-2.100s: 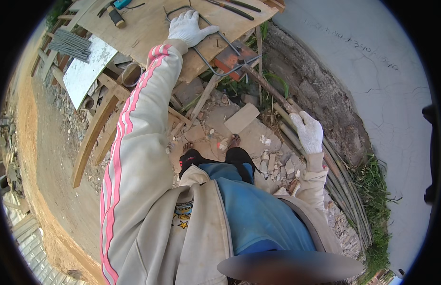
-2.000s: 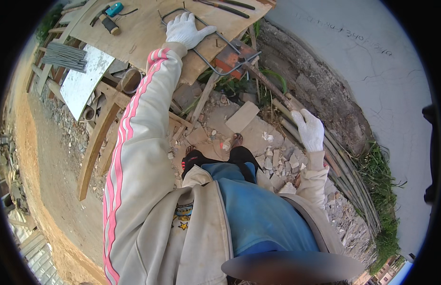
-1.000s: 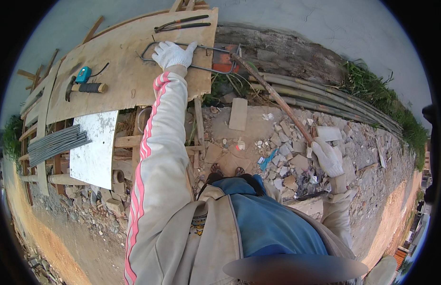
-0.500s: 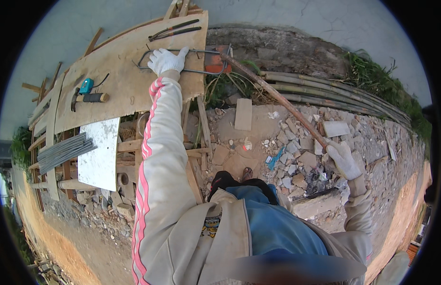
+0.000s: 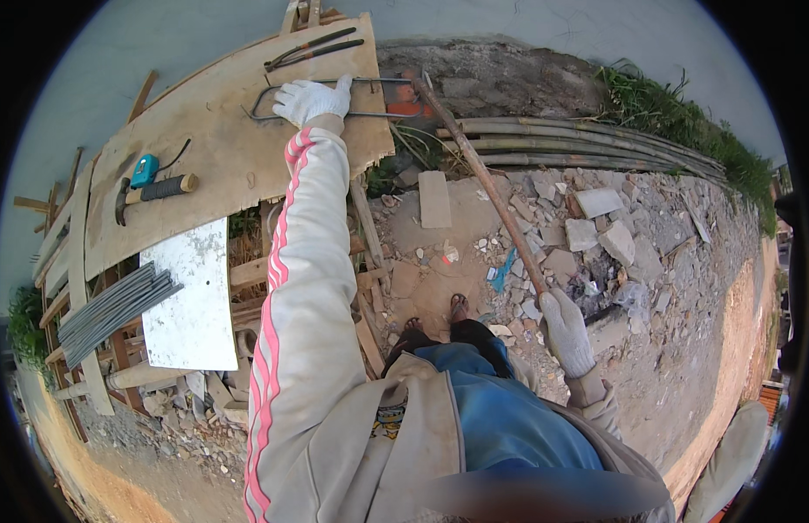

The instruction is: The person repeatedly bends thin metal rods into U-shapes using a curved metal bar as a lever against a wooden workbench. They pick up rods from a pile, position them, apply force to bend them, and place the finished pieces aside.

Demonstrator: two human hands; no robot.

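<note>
My left hand (image 5: 309, 102), in a white glove, lies with fingers spread on a rectangle of bent steel rod (image 5: 377, 113) on a worn plywood board (image 5: 213, 139). Gloved too, my right hand (image 5: 563, 329) is closed round the lower end of a long rusty bar (image 5: 483, 179). The bar's far end meets the rectangle's right end at an orange-painted piece (image 5: 404, 105). Long black-handled cutters (image 5: 326, 53) rest beyond my left hand. A hammer (image 5: 165, 187) and a teal tape measure (image 5: 145, 170) lie on the board's left part.
Steel rods (image 5: 112, 314) lie across a white panel (image 5: 191, 270) on timber framing at left. Bamboo poles (image 5: 579, 139) run along the concrete wall base at back, beside weeds. Rubble (image 5: 627, 244) covers the ground at right. My sandalled feet show below the board.
The whole view has turned since the earliest frames. In the last half second my right hand has moved down and leftward with the bar's near end. My left hand stays on the rectangle.
</note>
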